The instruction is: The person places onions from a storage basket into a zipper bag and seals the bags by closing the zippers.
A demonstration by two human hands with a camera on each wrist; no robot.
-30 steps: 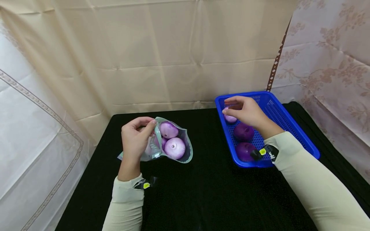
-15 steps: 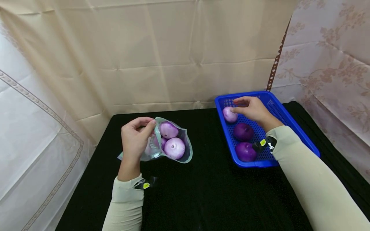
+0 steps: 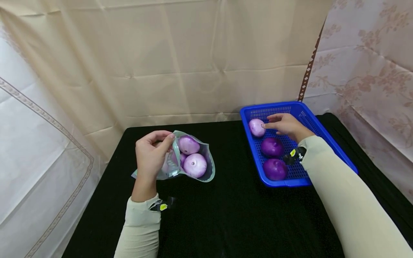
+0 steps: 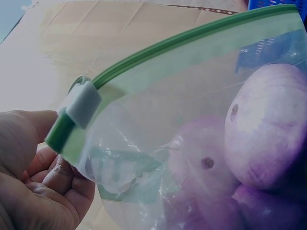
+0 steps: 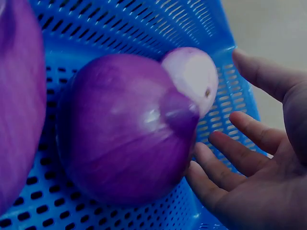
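A clear zipper bag (image 4: 129, 139) with a green seal and a slider (image 4: 82, 103) lies on the table with its mouth to the right. Pale purple onions (image 3: 195, 165) fill it, partly hidden by the plastic. My left hand (image 3: 151, 150) pinches the bag's edge beside the slider, between thumb and fingers. Over the blue basket (image 3: 332, 154) my right hand (image 3: 288, 126) has its fingers spread, holding nothing. Its tips are nearest to a pale onion (image 3: 257, 128); whether they touch it I cannot tell. Two darker onions, a rear one (image 5: 127, 129) and a front one (image 3: 275, 169), sit nearer me.
Black cloth (image 3: 232, 215) covers the table, and the basket stands at its right rear. A beige curtain (image 3: 200, 64) hangs close behind, with patterned white cloth (image 3: 371, 71) at the right side.
My right hand has shifted right and slightly down inside the basket, uncovering the pale onion. The left hand and bag have stayed still.
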